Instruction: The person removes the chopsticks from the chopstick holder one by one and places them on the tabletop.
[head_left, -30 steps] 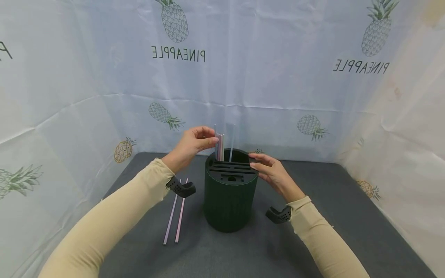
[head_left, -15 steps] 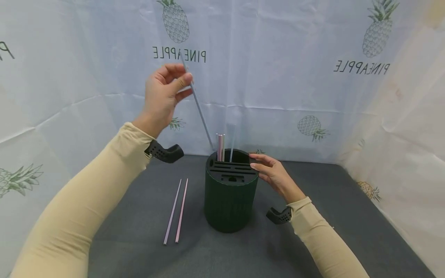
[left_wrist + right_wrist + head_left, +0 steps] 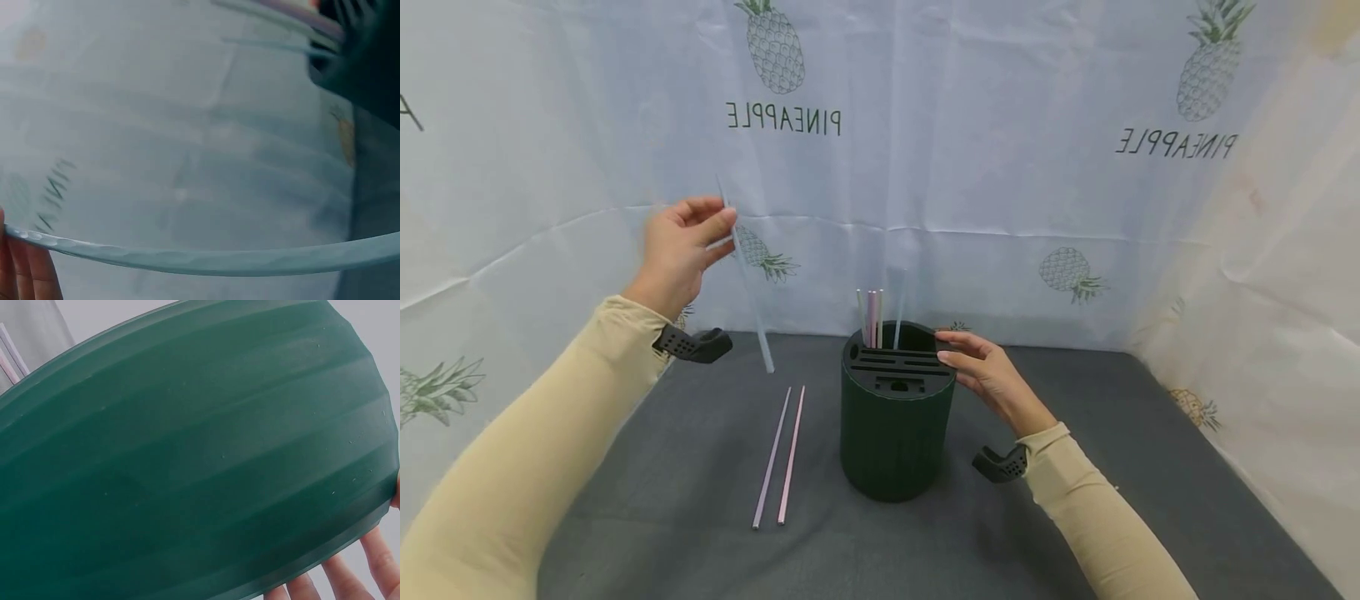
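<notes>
On the bench (image 3: 685, 533), the dark green holder (image 3: 891, 442) stands upright just beside the right grip (image 3: 988, 371), whose fingers, loosely extended with thumb apart, touch its rim, probably to steady it. The left grip (image 3: 688, 246) is clamped, thumb against fingers, on a pale blue stick (image 3: 212, 262), pinched toward its upper end, so most of its length slants down free, well apart from the holder. Several thin sticks (image 3: 872, 321) lean inside the holder between both grips; below the left grip, a purple stick (image 3: 772, 458) and pink stick (image 3: 792, 458) lie roughly parallel, perhaps spaced for easy picking.
</notes>
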Available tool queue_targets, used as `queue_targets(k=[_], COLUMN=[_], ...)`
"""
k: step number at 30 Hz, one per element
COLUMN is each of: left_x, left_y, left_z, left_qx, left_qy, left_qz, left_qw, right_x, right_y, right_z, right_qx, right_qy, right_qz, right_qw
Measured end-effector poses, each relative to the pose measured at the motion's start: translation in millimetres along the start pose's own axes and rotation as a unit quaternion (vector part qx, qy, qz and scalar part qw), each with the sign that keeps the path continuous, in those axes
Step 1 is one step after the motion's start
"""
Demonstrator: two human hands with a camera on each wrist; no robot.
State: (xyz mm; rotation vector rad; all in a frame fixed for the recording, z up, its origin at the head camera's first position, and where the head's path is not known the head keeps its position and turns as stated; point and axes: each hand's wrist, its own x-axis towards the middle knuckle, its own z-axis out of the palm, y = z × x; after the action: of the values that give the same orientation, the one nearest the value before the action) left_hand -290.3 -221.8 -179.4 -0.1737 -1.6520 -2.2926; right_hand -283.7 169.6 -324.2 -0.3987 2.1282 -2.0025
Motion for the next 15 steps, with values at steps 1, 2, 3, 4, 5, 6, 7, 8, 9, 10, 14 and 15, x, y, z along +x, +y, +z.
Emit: queue_targets(k=[1, 2, 3, 4, 5, 6, 7, 8, 9, 10, 14, 15], left_x=[-0.1, -0.4, -1.1, -1.7, -2.5, -3.4, -4.7, -5.7, -7.0, -8.1, -15.8, -17.8], left_y=[-10.9, -21.9, -32.7, -43.6, -54.4, -65.0, -75.4, -85.9, -96.1, -106.2, -143.1, -151.1], left_z=[-8.3, -16.3, -24.1, -31.4, -38.4, -44.8, -50.7, -56.4, -61.8, -66.8, -82.7, -85.9], left_qx=[0.017, 0.038, 0.057, 0.077, 0.094, 0.113, 0.126, 0.146, 0.162, 0.177, 0.226, 0.24], left_qy=[0.0, 0.0, -0.001, -0.001, -0.001, 0.0, 0.002, 0.002, 0.0, -0.002, -0.005, -0.005], left_qz=[-0.011, -0.022, -0.037, -0.05, -0.063, -0.076, -0.089, -0.101, -0.113, -0.126, -0.166, -0.174], left_qw=[0.9998, 0.999, 0.9977, 0.9958, 0.9936, 0.9907, 0.9881, 0.9841, 0.9803, 0.9761, 0.9599, 0.9551], right_x=[0.4, 0.6, 1.0, 1.3, 1.6, 1.9, 2.2, 2.5, 2.8, 2.8, 3.1, 3.1], right_y=[0, 1, 1, 2, 2, 2, 2, 2, 2, 2, 2, 1], right_z=[0, 0, 0, 1, 1, 1, 1, 1, 1, 1, 1, 1], right_qx=[-0.001, -0.003, -0.005, -0.003, -0.001, 0.002, 0.004, 0.005, 0.007, 0.007, 0.003, 0.002], right_qy=[0.0, 0.0, 0.001, 0.0, 0.002, 0.003, 0.005, 0.007, 0.008, 0.009, 0.011, 0.011], right_qz=[0.0, 0.0, 0.001, 0.001, 0.002, 0.002, 0.003, 0.004, 0.005, 0.005, 0.006, 0.006], right_qw=[1.0, 1.0, 1.0, 1.0, 1.0, 1.0, 1.0, 1.0, 0.9999, 0.9999, 0.9999, 0.9999])
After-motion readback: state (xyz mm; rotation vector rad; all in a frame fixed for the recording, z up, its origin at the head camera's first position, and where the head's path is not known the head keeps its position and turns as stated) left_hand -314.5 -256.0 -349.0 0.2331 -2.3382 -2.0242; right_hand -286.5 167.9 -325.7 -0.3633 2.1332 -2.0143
